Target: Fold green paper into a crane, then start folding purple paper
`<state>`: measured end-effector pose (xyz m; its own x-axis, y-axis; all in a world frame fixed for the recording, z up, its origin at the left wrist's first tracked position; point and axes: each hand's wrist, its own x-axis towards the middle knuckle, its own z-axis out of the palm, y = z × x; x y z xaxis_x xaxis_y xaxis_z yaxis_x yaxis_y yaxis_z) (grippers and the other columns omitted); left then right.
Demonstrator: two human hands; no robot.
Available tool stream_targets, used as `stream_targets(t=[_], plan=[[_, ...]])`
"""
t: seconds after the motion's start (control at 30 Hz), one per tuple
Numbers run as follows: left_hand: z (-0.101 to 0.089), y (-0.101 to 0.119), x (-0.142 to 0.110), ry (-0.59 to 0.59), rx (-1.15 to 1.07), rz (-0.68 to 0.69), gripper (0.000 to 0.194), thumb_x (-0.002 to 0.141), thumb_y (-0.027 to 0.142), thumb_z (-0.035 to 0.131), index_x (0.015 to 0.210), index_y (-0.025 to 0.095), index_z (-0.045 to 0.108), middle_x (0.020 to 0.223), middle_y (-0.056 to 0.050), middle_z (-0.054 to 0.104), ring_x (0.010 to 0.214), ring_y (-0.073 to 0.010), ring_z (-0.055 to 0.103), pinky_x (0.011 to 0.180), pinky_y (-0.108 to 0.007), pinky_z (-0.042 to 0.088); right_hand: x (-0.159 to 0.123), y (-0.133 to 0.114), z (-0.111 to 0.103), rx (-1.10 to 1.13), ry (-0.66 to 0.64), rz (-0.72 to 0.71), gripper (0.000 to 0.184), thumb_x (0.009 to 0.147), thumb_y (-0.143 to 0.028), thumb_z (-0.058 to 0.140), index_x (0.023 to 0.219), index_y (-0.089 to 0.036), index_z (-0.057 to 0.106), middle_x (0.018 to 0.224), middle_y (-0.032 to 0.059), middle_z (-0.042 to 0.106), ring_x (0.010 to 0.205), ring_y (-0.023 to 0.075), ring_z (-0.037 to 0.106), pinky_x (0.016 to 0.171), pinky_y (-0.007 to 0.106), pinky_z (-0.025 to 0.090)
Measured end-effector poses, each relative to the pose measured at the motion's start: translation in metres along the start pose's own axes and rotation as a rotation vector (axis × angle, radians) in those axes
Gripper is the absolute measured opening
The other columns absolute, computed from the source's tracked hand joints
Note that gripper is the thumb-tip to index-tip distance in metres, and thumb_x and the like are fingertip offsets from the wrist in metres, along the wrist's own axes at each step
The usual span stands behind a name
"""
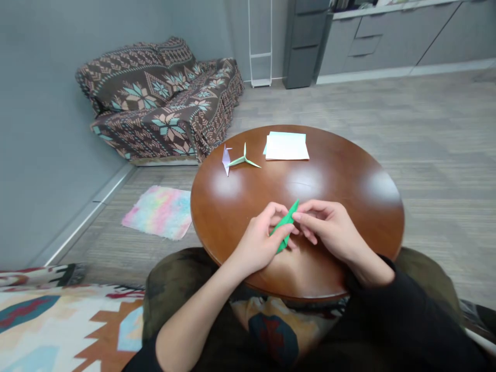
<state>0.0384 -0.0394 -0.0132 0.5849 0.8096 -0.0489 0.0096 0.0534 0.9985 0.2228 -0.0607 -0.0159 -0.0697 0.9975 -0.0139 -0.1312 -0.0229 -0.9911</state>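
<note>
A folded piece of green paper, long and pointed at its upper end, is held above the near part of the round brown table. My left hand grips its lower part, thumb across the front and fingers behind. With thumb and index finger, my right hand pinches the paper's right edge near the top; its other fingers curl below. Farther back on the left lie a light purple folded paper shape and a pale green three-armed paper shape, close together.
A small stack of white and light blue paper sheets lies at the table's far side. Beyond the table stand a sofa with a patterned cover and grey cabinets. A pastel fluffy mat lies on the floor at left.
</note>
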Motion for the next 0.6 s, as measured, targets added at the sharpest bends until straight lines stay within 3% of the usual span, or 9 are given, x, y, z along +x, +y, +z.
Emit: stream_targets(t=[0.2, 0.37, 0.6], plan=[[0.0036, 0.0057, 0.0, 0.08, -0.073, -0.038, 0.02, 0.091, 0.033, 0.068, 0.096, 0.017, 0.057, 0.08, -0.003, 0.074, 0.063, -0.0157, 0.073, 0.059, -0.025, 0.058, -0.0015, 0.0002, 0.0005, 0.0, 0.008, 0.006, 0.02, 0.077, -0.031, 0.087, 0.076, -0.016, 0.074, 0.057, -0.0001, 0.067, 0.042, 0.0082, 0.052, 0.038, 0.018, 0.038], [-0.0004, 0.0079, 0.0002, 0.071, -0.149, -0.076, 0.023, 0.086, 0.033, 0.074, 0.092, 0.016, 0.06, 0.071, -0.003, 0.072, 0.059, -0.0146, 0.071, 0.057, -0.023, 0.057, -0.0012, -0.0028, -0.0011, -0.028, -0.011, 0.046, 0.022, 0.077, -0.034, 0.086, 0.078, -0.015, 0.076, 0.05, -0.0017, 0.062, 0.041, 0.0085, 0.05, 0.039, 0.019, 0.037], [-0.0023, 0.0076, -0.0005, 0.036, -0.225, -0.111, 0.029, 0.082, 0.036, 0.079, 0.093, 0.014, 0.063, 0.08, -0.006, 0.075, 0.055, -0.0148, 0.07, 0.055, -0.025, 0.056, -0.0004, -0.0016, -0.0013, -0.004, -0.023, 0.057, 0.025, 0.075, -0.035, 0.088, 0.071, -0.015, 0.073, 0.056, 0.0012, 0.067, 0.041, 0.0083, 0.049, 0.038, 0.02, 0.035]])
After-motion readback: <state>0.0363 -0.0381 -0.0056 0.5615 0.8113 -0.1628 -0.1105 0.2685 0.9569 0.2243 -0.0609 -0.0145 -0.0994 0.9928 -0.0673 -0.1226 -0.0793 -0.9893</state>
